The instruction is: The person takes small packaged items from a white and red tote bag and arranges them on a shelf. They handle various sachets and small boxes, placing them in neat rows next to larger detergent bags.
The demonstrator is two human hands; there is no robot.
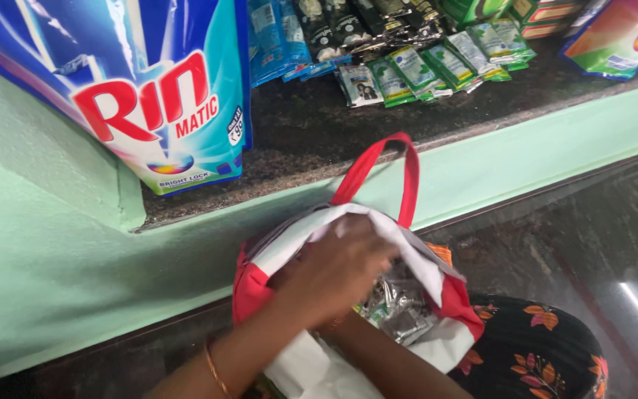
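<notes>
I see a big blue detergent pouch (153,89) upper left on the shelf (297,133), green sachet strips (437,66) right of it, silvery packets (400,303) in the bag (260,292).

Bag (437,303) sits on the lap below the desk (297,125); detergent pack (149,81) at its left end, sachets (407,66) along the back.

Left hand (337,270) over the open red-and-white bag (289,244) — silvery sachets (400,307) inside, right hand buried — below a dark stone shelf (311,133).

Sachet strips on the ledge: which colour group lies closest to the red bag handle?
The green-and-white sachets do, lying almost straight above the bag's red handle. The blue ones lie further left, the dark ones further back on the ledge.
</notes>
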